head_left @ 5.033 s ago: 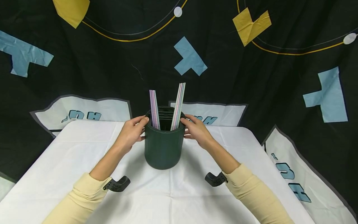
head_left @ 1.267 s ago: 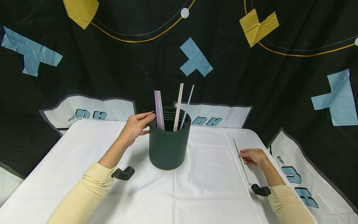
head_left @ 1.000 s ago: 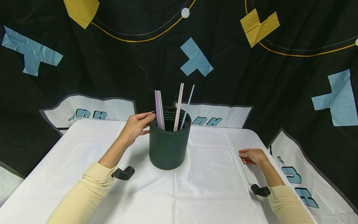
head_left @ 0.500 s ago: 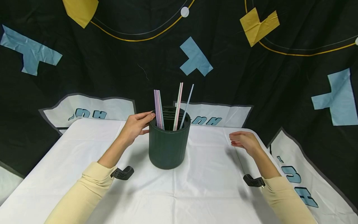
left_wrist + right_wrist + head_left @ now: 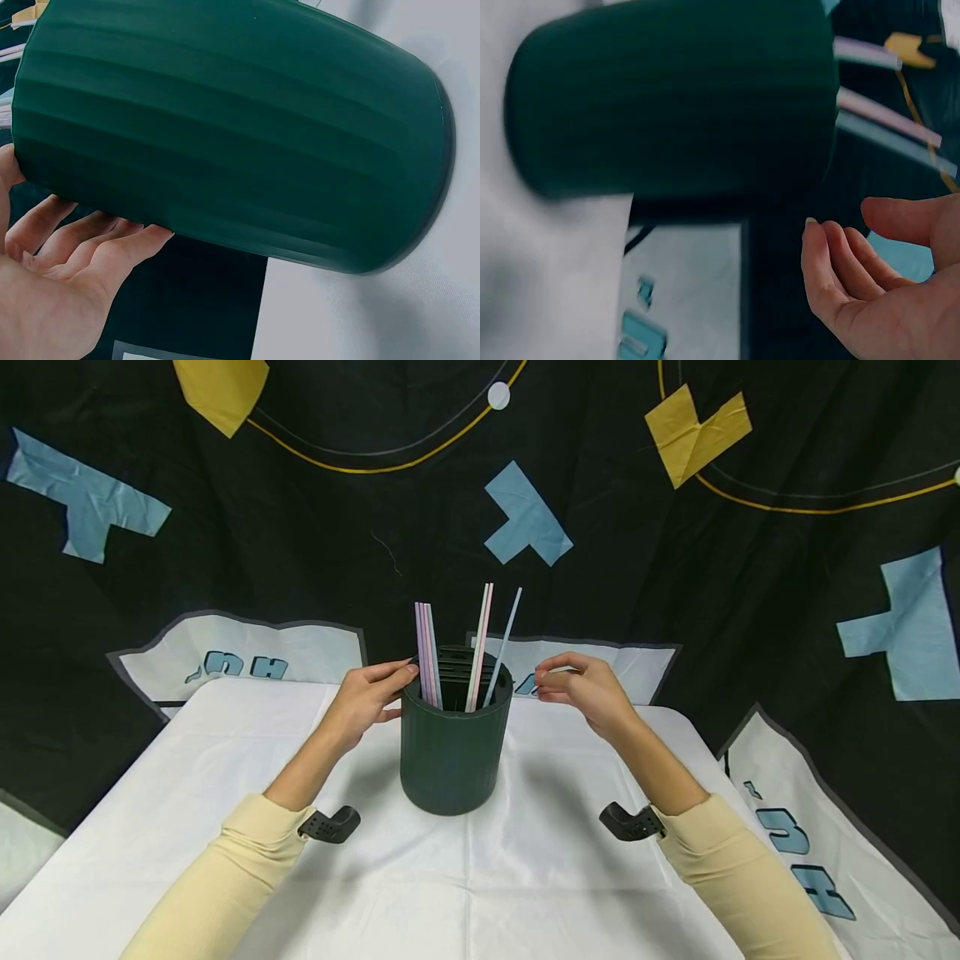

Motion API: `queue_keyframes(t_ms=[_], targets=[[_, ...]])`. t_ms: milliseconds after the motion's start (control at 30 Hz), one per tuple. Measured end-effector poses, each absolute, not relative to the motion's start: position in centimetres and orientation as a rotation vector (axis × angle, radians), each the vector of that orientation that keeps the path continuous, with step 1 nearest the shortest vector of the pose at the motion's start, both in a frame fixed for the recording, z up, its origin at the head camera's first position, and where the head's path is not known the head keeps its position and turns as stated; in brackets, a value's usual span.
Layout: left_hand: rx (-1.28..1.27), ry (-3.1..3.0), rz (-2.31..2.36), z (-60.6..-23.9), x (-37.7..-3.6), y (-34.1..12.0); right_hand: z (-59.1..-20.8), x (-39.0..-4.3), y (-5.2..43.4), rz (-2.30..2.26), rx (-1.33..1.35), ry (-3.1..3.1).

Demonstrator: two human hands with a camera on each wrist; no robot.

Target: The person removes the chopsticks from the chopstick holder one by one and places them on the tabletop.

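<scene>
Swinging in from well right of the container, the right hand (image 5: pixel 585 689) has come up near its rim, just apart from it, while the left hand (image 5: pixel 367 697) has stayed put on the other side. Its fingers are loosely bent, with a narrow gap showing between thumb and fingertips. The left hand holds the container by its left rim, thumb at the edge and fingers against the outer wall.

For writing, I can make out only blocky light-blue letters (image 5: pixel 268 668) outlined in black on a white banner panel (image 5: pixel 315 647) behind the container to its left, one shaped like an H; similar lettering marks another white banner panel (image 5: pixel 750 735) far to its right. What they spell I can't tell.

White, faintly creased cloth covers the desk (image 5: pixel 420 910) under and around the container. Behind hangs a black fabric curtain (image 5: pixel 375 560) bearing light-blue fabric patches (image 5: pixel 528 514), golden-yellow fabric patches (image 5: pixel 678 439) and a curving gold line dotted with white discs (image 5: pixel 498 395).

Upright in the middle of the desk stands the round, dark green, ribbed container (image 5: pixel 450 760). Black slats (image 5: pixel 456 670) show inside toward its back. Against its left inner side stands a bunch of lilac, pink and pale-blue straws (image 5: pixel 428 652); toward its right are a whitish-and-pink pair of straws (image 5: pixel 481 647) and a single pale-blue straw (image 5: pixel 502 647), leaning right.
</scene>
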State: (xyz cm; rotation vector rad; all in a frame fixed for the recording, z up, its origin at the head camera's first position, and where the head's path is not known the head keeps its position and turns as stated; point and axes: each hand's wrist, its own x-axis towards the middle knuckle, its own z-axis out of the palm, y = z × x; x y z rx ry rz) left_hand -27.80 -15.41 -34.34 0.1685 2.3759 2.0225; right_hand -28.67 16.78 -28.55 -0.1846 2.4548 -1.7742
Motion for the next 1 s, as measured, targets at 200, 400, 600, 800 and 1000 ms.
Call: queue_keyframes(t_ms=[200,400,600,800,1000], targets=[[0.156,2.374,2.033,-34.3,-27.8,-15.3,-27.2,-28.2,13.8,-1.904,-0.283,2.355],[0.148,2.363,2.041,-34.4,-27.8,-15.3,-27.1,-28.0,12.4,-1.916,-0.325,2.308],[0.157,2.367,2.041,-34.5,-27.7,-15.4,-27.8,-28.1,11.7,-1.842,-0.34,2.409],[0.163,2.364,2.042,-34.5,-27.7,-15.5,-28.4,-28.2,11.3,-1.841,-0.295,2.504],[0.161,2.355,2.048,-34.5,-27.8,-15.5,-27.4,-27.9,11.4,-2.032,-0.303,2.436]])
